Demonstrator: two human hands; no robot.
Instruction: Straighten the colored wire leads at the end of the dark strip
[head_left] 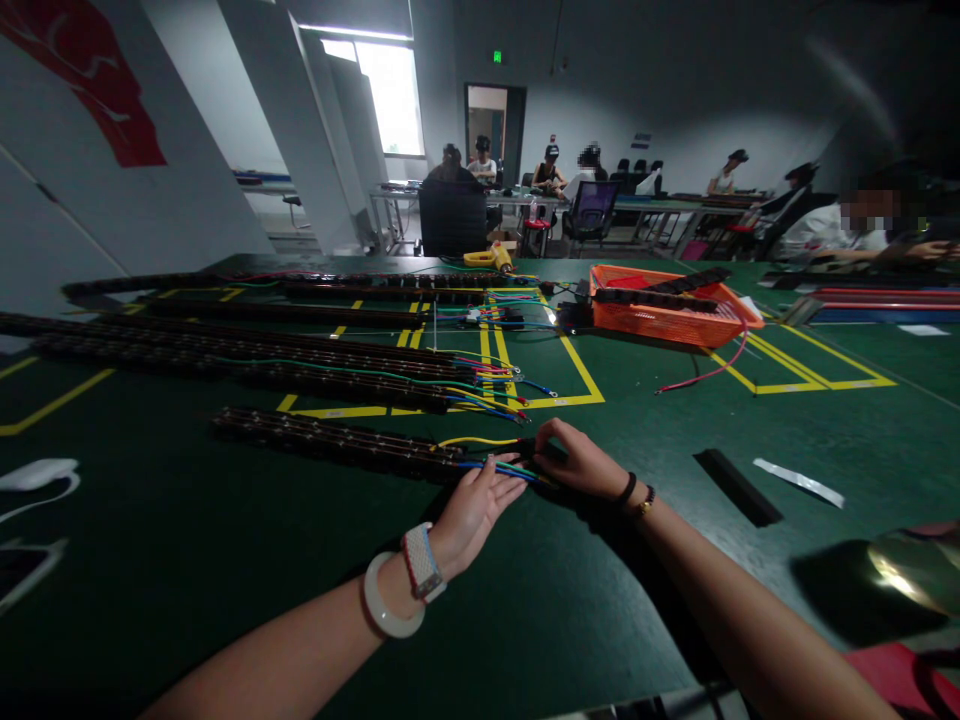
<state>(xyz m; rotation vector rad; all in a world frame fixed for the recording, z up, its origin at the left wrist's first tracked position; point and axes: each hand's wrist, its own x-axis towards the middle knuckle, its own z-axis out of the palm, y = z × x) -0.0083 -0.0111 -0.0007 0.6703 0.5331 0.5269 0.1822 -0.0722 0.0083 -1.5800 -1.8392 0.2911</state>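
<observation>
A dark cable chain (330,440) lies across the green table, with loose yellow, blue and green wires (469,465) coming out of its right end. My left hand (480,505) is turned palm up under these wires; its fingers are nearly straight and its thumb lies over them. Close beside the wire ends, my right hand (574,458) is closed in a pinch. A small dark piece shows by its fingertips, but what it grips is hidden. Right of my hands lie a flat black strip (737,487) and a white strip (799,482).
More cable chains (247,355) with coloured wire ends lie beyond. An orange basket (652,325) holds chain pieces, near a yellow tool (491,257). Yellow tape lines (581,370) mark the table (300,600). White objects (41,475) lie at left. People sit at tables behind.
</observation>
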